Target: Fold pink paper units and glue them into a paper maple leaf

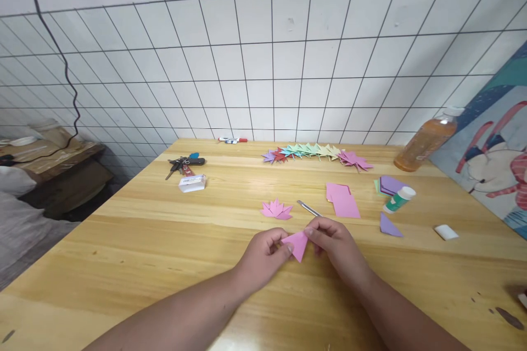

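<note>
A small pink folded paper triangle (298,245) is held between my two hands just above the table. My left hand (267,252) pinches its left corner between thumb and fingers. At its upper right corner, my right hand (331,244) grips the same paper with thumb and forefinger. Just beyond my hands lies a pink folded paper piece with several points (276,210). A slim silver cutter or pen-like tool (308,208) rests near my right fingers. Farther right are pink paper sheets (345,201), one partly over another.
Along the back lies a row of colourful folded paper pieces (313,151). On the right are a glue stick (399,199), purple paper (390,226), a white eraser (446,232) and a leaning bottle (428,140). Keys (185,163), a small box (192,183) and a marker (233,140) lie left.
</note>
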Tool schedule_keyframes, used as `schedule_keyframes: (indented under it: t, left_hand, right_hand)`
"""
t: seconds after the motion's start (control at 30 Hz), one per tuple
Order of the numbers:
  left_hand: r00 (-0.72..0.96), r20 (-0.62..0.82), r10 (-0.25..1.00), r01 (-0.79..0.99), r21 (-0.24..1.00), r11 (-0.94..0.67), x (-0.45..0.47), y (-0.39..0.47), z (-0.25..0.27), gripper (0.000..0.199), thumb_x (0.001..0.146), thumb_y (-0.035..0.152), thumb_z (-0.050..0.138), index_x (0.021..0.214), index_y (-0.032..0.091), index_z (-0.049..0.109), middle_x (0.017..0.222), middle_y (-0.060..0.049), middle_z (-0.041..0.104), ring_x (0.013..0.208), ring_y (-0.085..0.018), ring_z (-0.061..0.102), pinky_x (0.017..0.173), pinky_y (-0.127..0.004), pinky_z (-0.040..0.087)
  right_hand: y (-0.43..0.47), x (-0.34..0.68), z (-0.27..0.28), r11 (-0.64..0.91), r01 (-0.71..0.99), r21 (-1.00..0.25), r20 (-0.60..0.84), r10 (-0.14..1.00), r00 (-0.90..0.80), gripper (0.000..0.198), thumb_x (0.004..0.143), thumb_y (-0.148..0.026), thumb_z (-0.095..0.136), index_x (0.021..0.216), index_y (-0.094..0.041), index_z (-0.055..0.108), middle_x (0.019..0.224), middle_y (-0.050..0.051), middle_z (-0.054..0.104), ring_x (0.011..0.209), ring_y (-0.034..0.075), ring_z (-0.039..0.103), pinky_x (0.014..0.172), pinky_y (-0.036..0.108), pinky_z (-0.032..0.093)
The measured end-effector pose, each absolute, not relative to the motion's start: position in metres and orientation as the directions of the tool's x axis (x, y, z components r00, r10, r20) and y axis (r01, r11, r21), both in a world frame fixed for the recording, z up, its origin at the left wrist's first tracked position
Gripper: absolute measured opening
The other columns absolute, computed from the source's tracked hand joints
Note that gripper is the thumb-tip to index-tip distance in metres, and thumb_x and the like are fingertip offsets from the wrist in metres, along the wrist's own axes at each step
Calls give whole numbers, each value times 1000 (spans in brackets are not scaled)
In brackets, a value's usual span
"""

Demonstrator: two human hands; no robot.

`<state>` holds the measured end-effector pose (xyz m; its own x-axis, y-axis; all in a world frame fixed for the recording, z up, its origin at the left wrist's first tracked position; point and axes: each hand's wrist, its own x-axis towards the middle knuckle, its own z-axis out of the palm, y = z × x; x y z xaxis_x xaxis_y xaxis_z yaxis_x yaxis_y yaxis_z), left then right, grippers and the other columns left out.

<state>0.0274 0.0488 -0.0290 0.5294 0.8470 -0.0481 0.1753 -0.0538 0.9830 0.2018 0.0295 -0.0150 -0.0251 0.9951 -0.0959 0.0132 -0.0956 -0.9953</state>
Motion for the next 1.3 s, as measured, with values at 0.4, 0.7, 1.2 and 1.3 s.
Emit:
schedule_keyframes:
  t: [0.4,0.7,1.2,1.3]
  left_hand:
    - [452,-49,891,-33,997,72,26,57,-31,28,78,38,57,70,13,60,66,-3,61,64,-14,53,63,-23,38]
    - [492,-53,869,-66,993,98,24,58,-34,23,79,35,58,74,12,62,65,-2,62,63,-12,53,62,-22,39]
    - [466,14,885,-45,999,8,26,53,-23,27,76,39,60,74,13,64,65,-3,64,65,-15,58,65,-25,43]
    - [461,30,887,-12,1000,-28,28,52,-24,28,77,40,59,74,12,65,66,-4,64,67,-16,59,65,-25,44]
  right_hand:
    - [16,203,-12,464,574,-675,396,884,-249,28,83,-23,50,111,-23,54,71,0,59,59,12,52,57,24,40]
    - [21,203,-20,626,633,-456,456,775,-438,17,87,-22,49,97,-26,62,88,2,67,75,12,60,66,22,42]
    - [21,187,-18,341,496,-799,365,930,-51,11,79,-23,54,74,-21,64,80,3,65,70,13,60,55,21,44]
    - [23,184,-21,209,294,-933,208,977,-35,11,80,-26,53,76,-20,62,84,4,66,72,14,62,56,22,47]
